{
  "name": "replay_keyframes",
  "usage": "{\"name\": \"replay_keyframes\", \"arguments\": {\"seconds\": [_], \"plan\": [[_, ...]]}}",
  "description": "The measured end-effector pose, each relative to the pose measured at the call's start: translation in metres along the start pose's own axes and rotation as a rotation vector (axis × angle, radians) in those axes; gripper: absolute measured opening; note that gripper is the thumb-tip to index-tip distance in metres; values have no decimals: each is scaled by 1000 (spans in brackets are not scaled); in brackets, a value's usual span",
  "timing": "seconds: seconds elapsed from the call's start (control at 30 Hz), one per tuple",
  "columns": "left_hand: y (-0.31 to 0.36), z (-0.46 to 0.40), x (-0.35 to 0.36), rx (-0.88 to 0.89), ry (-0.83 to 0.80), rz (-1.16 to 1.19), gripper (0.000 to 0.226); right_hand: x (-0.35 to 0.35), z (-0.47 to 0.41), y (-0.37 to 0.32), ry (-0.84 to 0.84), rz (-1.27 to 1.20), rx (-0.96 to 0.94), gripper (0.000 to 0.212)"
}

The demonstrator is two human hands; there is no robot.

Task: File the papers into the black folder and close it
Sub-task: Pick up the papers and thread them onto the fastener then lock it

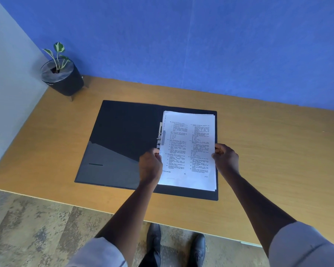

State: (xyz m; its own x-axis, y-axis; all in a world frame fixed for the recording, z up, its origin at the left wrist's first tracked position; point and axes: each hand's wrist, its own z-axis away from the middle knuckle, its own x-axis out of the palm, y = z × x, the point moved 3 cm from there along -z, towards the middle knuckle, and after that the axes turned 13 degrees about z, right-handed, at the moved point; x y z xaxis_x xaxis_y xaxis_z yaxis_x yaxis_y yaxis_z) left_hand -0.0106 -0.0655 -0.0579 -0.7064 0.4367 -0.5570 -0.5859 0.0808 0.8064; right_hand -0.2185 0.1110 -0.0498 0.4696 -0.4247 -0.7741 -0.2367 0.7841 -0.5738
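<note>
A black folder [121,139] lies open and flat on the wooden table, its left flap bare. A stack of printed white papers [189,149] sits over the folder's right half. My left hand [150,166] grips the stack's left edge, just below the metal clip [161,138] at the folder's spine. My right hand [227,158] pinches the stack's right edge at about the same height. The stack's lower left corner is hidden behind my left hand.
A small potted plant [61,74] in a black pot stands at the table's far left corner against the blue wall. The table's near edge [66,202] runs in front of my feet. Bare tabletop [278,151] extends to the right of the folder.
</note>
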Motion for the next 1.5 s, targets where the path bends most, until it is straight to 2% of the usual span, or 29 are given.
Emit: {"name": "replay_keyframes", "arguments": {"seconds": [0.17,0.53,0.8,1.1,1.37,1.5], "plan": [[3,3,-1,-6,18,-7,21,5,-4,2,-7,78,-43,32],[4,7,-5,0,12,-47,25,8,8,8,78,124,8,22],[5,7,-7,-17,17,-50,27,5,5,17,9,132,81,31],[0,9,-9,9,2,-94,29,2,12,18,-2,68,155,28],[2,13,-9,8,-3,-99,29,-1,22,19,-40,46,144,29],[0,13,-10,6,0,-116,29,2,26,22,-20,92,167,30]]}}
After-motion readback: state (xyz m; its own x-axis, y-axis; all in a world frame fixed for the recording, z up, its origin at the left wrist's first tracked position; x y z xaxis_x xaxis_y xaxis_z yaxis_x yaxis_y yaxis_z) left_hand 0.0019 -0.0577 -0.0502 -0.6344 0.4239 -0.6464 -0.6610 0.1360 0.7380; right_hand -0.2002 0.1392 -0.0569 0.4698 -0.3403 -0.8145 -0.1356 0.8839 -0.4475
